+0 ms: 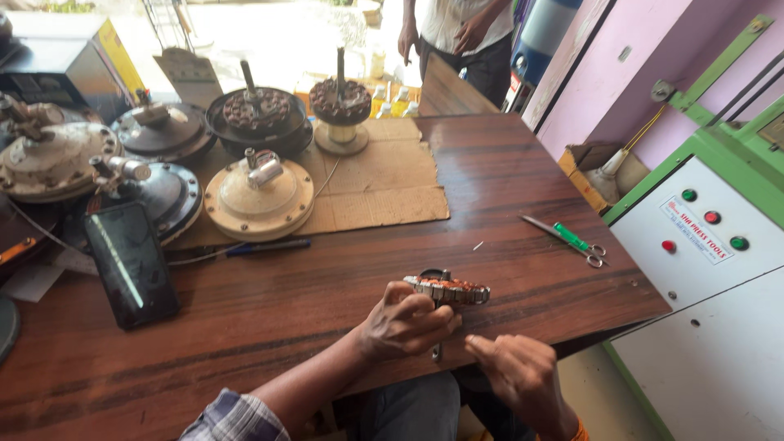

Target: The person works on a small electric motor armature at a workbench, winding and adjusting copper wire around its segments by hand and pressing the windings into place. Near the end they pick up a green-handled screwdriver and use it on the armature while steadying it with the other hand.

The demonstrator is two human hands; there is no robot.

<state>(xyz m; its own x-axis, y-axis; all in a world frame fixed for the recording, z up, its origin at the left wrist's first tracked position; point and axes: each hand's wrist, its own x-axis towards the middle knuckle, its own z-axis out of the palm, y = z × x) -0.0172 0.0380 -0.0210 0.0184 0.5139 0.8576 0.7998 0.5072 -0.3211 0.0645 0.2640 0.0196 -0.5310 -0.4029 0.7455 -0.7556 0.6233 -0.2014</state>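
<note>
My left hand (404, 325) is closed around a round motor stator (447, 288) with copper windings, holding it on its edge at the near side of the wooden table (506, 188). A thin metal shaft sticks down below the fingers. My right hand (518, 374) sits just beyond the table's near edge, right of the left hand, with its fingers pinched together; what it pinches is too small to see.
Several ceiling fan motor housings (260, 194) and wound stators (340, 101) crowd the far left on cardboard (384, 184). A black phone (131, 263), a pen (265, 246) and green-handled scissors (570, 239) lie around. A white control cabinet (710, 269) stands right. Another person (461, 37) stands beyond the table.
</note>
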